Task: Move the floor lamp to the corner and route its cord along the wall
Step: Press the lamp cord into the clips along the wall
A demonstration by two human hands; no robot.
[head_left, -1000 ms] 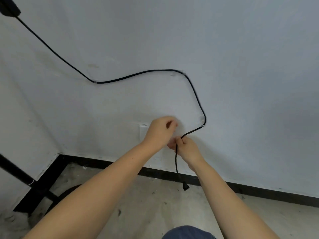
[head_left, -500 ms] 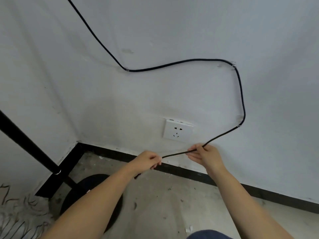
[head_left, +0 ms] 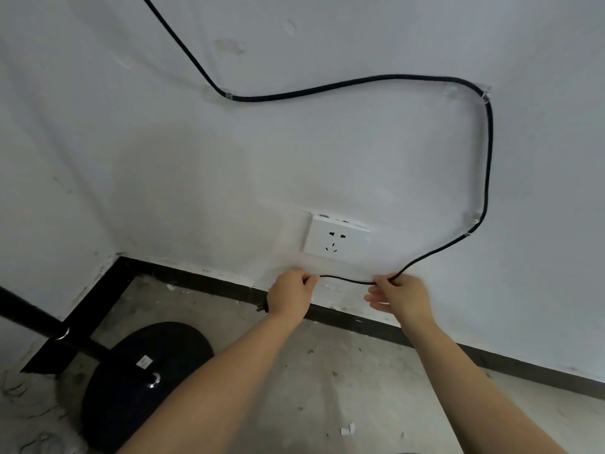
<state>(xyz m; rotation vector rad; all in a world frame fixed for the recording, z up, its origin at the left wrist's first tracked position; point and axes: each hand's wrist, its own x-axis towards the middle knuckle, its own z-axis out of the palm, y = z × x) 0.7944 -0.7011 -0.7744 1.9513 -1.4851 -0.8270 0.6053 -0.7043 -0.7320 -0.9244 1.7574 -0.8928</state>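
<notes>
The black lamp cord [head_left: 360, 81] runs along the white wall, held by clear clips, loops down on the right and comes back left below the socket. My left hand [head_left: 291, 294] is closed on the cord's free end, with the plug's prongs [head_left: 261, 308] poking out under the fist. My right hand [head_left: 401, 296] pinches the cord a little to the right, so a short stretch hangs between both hands. The lamp's round black base [head_left: 144, 368] sits on the floor in the corner, its black pole [head_left: 29, 317] slanting up to the left.
A white wall socket [head_left: 337, 239] sits just above my hands. A black skirting strip [head_left: 523, 367] runs along the foot of both walls. A worn mat's fringe [head_left: 23, 407] lies at the bottom left. Small white scraps [head_left: 347, 429] lie on the dusty concrete floor.
Both hands have dropped from socket height to below it. The left hand slid to the cord's plug end. The cord stretch between the hands now lies nearly level.
</notes>
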